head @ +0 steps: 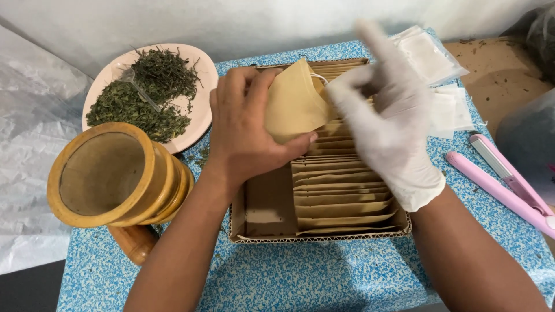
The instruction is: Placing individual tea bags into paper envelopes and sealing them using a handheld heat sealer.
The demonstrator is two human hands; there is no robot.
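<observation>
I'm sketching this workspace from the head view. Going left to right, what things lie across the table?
Wooden mortar → plate of dried herbs → cardboard box of paper envelopes → white sachets → pink hair straightener.

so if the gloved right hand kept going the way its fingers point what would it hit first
The right hand points up and away, so it would likely first meet the clear packets of white filter bags beyond the cardboard box. Motion blur leaves its height unclear.
</observation>
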